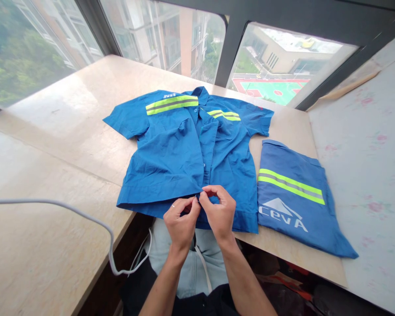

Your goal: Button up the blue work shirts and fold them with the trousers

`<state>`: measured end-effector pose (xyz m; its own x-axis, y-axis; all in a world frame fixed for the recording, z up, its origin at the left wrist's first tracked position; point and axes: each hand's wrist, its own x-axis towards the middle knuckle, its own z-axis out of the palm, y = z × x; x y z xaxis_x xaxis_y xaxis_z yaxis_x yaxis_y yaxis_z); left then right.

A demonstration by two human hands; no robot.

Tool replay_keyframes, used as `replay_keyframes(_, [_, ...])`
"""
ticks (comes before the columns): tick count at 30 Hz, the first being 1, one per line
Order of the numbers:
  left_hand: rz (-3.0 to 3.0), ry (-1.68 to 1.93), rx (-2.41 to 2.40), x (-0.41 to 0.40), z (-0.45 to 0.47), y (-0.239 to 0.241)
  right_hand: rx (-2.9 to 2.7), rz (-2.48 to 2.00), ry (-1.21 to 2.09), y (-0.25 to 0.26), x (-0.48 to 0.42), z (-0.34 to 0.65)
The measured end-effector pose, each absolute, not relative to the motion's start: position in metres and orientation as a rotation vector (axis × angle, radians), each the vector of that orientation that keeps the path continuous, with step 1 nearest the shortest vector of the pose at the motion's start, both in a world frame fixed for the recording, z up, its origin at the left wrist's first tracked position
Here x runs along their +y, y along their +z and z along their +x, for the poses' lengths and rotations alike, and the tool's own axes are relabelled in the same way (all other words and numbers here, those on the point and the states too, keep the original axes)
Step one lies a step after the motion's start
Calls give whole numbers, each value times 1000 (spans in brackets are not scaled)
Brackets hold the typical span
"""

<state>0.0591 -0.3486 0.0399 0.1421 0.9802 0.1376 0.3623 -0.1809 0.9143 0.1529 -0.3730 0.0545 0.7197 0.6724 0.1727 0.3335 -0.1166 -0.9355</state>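
Observation:
A blue short-sleeved work shirt (171, 153) with yellow-grey reflective stripes lies front up on a beige table (69, 131), collar toward the window. My left hand (181, 221) and my right hand (219, 210) meet at the bottom of its front placket by the near table edge. Both pinch the fabric there, fingers curled, thumbs and forefingers pressed on the hem. A ring shows on my left hand.
A second blue garment (296, 197), folded, with a reflective stripe and white lettering, lies right of the shirt. A white cable (85, 217) runs across the left tabletop and hangs over the edge. A pale floral-patterned surface (365, 166) adjoins on the right. Windows stand behind the table.

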Motion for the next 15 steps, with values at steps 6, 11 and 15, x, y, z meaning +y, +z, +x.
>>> replay_keyframes(6, [1666,1029,1302,-349,57,35,-767,-1652,621,58,-372,162])
replay_keyframes(11, [1682,1072,1269,-350,55,32,-870,-1604,771,60,-369,170])
replay_keyframes(15, [1778,1183,1199,-349,56,27,-932,-1631,759,60,-368,173])
